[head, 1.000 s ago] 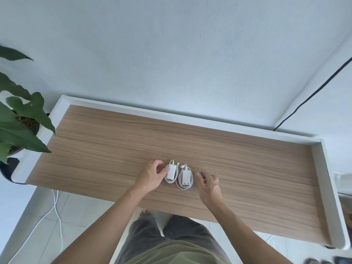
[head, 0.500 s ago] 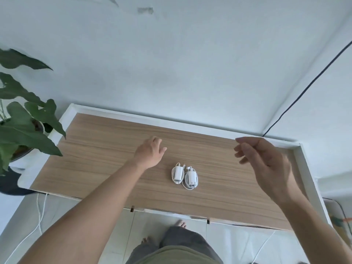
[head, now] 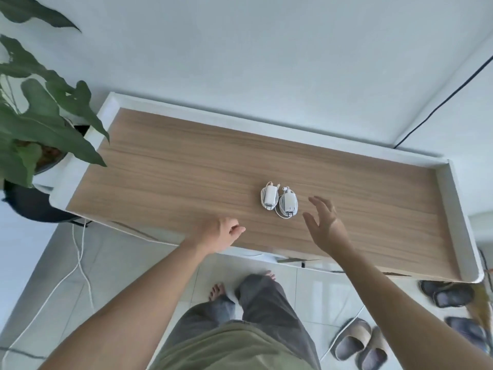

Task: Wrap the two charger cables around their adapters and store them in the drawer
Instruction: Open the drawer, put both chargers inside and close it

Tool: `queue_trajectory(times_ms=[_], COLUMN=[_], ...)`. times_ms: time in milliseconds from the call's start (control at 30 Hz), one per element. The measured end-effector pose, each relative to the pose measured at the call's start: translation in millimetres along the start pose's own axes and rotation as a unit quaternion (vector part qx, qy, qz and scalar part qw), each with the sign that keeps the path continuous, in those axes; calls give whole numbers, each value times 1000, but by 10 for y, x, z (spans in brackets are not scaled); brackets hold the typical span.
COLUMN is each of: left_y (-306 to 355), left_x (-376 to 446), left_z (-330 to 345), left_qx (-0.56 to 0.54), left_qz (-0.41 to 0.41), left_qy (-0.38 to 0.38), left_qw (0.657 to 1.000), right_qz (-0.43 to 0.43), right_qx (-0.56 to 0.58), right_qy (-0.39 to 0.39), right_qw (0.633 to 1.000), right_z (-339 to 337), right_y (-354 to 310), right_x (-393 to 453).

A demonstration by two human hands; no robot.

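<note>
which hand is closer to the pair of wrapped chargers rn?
Right. The right hand is open beside the wrapped chargers, just to their right, not touching. The left hand is loosely curled near the table's front edge, farther away to their left.

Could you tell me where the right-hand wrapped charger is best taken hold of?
Probably across the two long sides of the right wrapped charger, pinching coil and adapter together so the loops stay put. Come from above and the right, where the open right hand hovers; the left wrapped charger touches its other side.
</note>
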State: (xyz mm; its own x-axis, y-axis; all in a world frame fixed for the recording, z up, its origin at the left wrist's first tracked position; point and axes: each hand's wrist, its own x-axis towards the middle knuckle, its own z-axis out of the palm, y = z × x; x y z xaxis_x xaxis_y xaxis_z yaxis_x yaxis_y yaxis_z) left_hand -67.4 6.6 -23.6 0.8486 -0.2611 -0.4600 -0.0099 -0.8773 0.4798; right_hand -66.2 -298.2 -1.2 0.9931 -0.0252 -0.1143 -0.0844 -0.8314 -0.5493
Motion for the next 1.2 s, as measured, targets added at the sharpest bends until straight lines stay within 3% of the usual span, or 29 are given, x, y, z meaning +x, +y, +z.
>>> queue_trajectory(times_ms=[133,200,300,400,433,500,600,700,767,800,900,967,1067,1200], left_y=[-179,-267,-357,-344,-317,-278,-299,-354,-404,-436,-414,-347,-303,-415], left_x=[-169,-185,-174,-76,-26,104,322,459,560,612,713,668,537,502], left_z=[431,621,859,1040,1099,1194,1341,1400,1442,1468,1522,1554,1589,1563], left_qx=[-36,-49,-82,-245,-323,-476,-664,-767,-814,-832,-863,-856,-846,-847], left_qz=[-35,-61,-110,-214,-263,-353,-428,-462,-445,-425,-384,-401,-410,-417], left_qy=[-187,-233,-222,-170,-140,-83,-23,54,88,96,132,156,130,124], left_qw=[981,969,965,930,898,801,613,441,364,344,299,287,313,305], right_qz=[58,51,59,57,54,50,54,51,51,48,37,35,31,31], right_qx=[-69,-81,-94,-91,-92,-99,-124,-140,-144,-145,-151,-151,-150,-153], right_qy=[-50,-40,-25,19,30,43,54,59,64,70,90,95,104,98], right_qw=[995,995,993,994,994,993,989,987,986,986,984,983,983,983], right_z=[336,480,667,783,813,840,877,891,898,893,907,910,901,891], right_y=[327,403,448,494,514,520,539,541,562,563,587,588,585,579], right_x=[22,57,64,26,5,-6,11,31,27,23,32,32,45,42])
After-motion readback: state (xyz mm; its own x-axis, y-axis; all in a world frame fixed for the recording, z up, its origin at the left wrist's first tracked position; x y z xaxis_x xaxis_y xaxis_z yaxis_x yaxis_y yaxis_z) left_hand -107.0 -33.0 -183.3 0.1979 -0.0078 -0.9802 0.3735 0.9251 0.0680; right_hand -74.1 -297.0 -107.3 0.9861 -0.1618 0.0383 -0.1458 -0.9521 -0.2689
